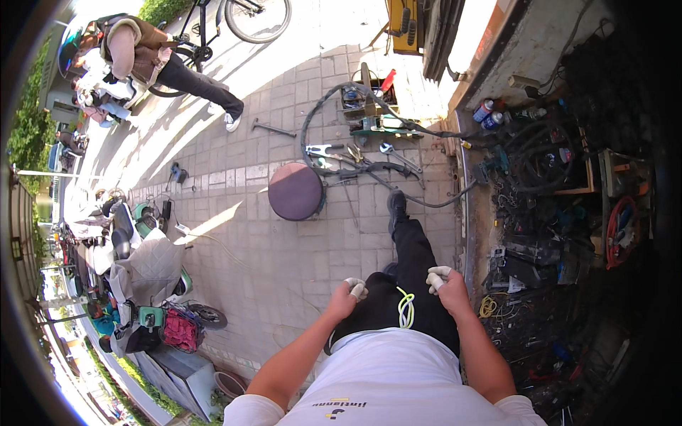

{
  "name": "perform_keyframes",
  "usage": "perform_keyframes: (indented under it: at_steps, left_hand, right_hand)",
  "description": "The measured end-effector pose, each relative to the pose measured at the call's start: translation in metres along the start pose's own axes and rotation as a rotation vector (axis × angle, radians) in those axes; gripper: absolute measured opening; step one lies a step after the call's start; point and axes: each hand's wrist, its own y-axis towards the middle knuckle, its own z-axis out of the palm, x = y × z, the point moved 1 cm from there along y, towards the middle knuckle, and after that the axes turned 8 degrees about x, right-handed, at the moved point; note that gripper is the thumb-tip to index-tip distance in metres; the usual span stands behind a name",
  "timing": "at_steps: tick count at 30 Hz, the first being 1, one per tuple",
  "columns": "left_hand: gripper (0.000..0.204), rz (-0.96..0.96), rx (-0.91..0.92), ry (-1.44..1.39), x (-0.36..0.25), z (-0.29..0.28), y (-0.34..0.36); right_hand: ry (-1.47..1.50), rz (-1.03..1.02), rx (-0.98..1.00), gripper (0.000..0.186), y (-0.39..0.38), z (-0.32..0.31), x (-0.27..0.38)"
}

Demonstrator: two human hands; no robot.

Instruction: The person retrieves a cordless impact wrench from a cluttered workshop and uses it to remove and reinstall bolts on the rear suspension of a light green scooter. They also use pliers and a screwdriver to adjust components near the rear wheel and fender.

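My left hand is by my left thigh, its fingers curled in, with white coverings on the fingertips. Over my right thigh is my right hand, also closed, with the same white coverings. I see nothing in either hand, though the palms are hidden. Between them a yellow-green and white cord hangs at the waist of my black trousers. Ahead stands a round stool with a purplish-brown top. Past it, pliers, a wrench and a hammer lie on the paving.
A thick black hose loops around a toolbox. To the right, shelving holds spray cans, cables and dark parts. At left are parked scooters. A person stands far left near a bicycle.
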Motion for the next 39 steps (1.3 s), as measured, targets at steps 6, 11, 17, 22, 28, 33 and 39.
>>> perform_keyframes:
  at_steps: [6,11,17,22,28,33,39]
  left_hand:
    - [0.022,-0.071,-0.326,-0.207,-0.026,-0.080,0.017]
    - [0.027,-0.236,-0.443,-0.125,-0.070,-0.122,0.084]
    - [0.021,-0.186,-0.407,-0.352,-0.076,-0.136,0.230]
    - [0.024,-0.265,-0.243,-0.335,0.002,-0.133,0.351]
    - [0.020,-0.318,-0.102,-0.552,0.101,-0.127,0.451]
    - [0.019,-0.246,-0.169,-0.864,0.089,-0.157,0.472]
    - [0.019,-0.248,-0.183,-1.137,0.076,-0.196,0.478]
  right_hand:
    - [-0.384,-0.074,0.278,0.027,0.175,0.072,0.029]
    - [-0.619,-0.017,0.442,0.030,0.330,0.127,0.016]
    - [-0.907,0.141,0.276,0.030,0.498,0.113,0.005]
    - [-1.079,0.159,0.205,0.033,0.673,0.137,-0.055]
    - [-1.210,0.074,-0.024,0.044,0.842,0.176,-0.137]
    - [-1.291,0.168,-0.141,0.061,0.906,0.220,-0.175]
    - [-1.227,-0.054,-0.234,0.049,0.894,0.258,-0.179]
